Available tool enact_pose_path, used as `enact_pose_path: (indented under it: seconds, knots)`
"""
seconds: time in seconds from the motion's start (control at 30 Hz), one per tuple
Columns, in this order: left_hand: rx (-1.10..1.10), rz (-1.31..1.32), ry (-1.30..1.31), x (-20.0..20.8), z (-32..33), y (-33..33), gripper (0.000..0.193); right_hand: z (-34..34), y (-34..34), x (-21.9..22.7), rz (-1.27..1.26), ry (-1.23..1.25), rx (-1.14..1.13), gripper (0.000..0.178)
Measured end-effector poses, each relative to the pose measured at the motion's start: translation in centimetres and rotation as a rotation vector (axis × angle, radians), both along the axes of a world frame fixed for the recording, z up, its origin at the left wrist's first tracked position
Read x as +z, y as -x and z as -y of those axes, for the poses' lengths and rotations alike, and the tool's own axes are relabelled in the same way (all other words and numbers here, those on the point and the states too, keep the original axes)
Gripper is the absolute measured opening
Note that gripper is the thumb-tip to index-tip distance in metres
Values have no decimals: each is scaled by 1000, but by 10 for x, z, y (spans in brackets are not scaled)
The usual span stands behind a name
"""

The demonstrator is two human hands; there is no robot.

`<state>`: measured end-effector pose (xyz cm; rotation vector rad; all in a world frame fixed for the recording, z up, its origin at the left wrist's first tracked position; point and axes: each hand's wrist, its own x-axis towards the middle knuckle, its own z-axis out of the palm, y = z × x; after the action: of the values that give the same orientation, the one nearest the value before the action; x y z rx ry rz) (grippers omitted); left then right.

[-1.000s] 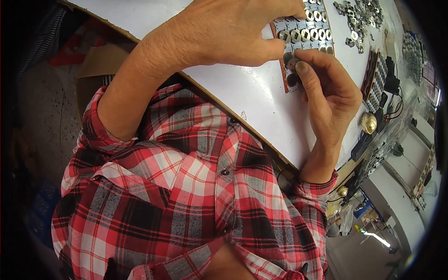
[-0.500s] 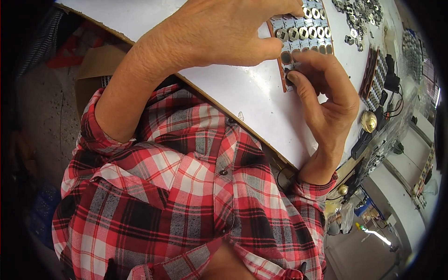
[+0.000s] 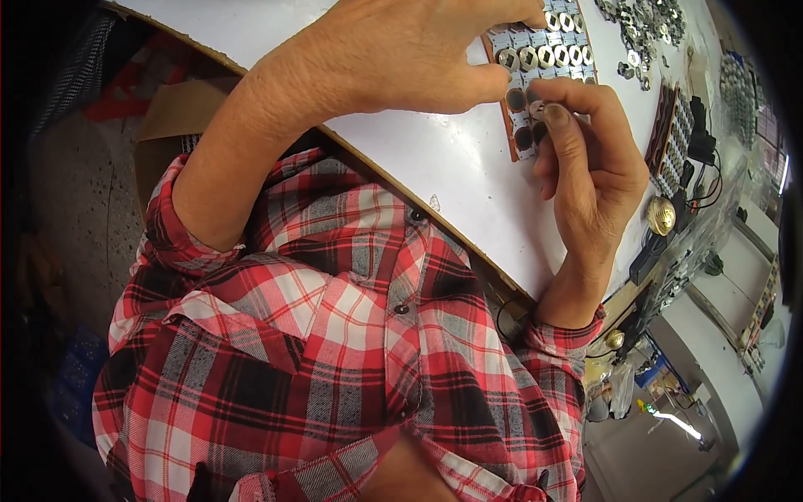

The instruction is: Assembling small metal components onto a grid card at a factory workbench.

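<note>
A brown-framed tray [image 3: 512, 142] of round pockets lies on the white table [image 3: 452, 167], many pockets holding small silver rings [image 3: 548, 57]. My left hand [image 3: 401, 54] rests over the tray's near left corner, thumb stretched along its edge, fingers partly hiding the rows. My right hand [image 3: 590, 167] pinches a small silver ring [image 3: 537, 107] between thumb and forefinger, right at the dark unfilled pockets at the tray's near end. Both sleeves are red plaid.
A loose heap of silver rings [image 3: 644, 21] lies beyond the tray. A second dark tray [image 3: 673, 138] stands to the right, with black cables, a brass round part [image 3: 661, 216] and a cluttered bench past the table edge. A cardboard box [image 3: 180, 125] sits at left.
My right hand has shifted slightly up toward the tray with the ring between its fingertips. The left hand has stayed on the tray.
</note>
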<state>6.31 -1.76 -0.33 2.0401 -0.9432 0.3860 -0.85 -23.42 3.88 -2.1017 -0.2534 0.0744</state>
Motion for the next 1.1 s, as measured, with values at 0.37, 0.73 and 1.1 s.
enact_pose_path:
  seconds: [0.37, 0.73, 1.1]
  knots:
    - [-39, -11, 153, 7, 1, 10, 36, 1, -2, -2, 16, 35, -14, 14]
    - [43, 119, -37, 0, 0, 7, 37, 2, -6, -6, 53, 55, 50, 16]
    - [-5, 51, 29, -4, 0, 3, 36, 4, -7, -4, 16, 86, 113, 12]
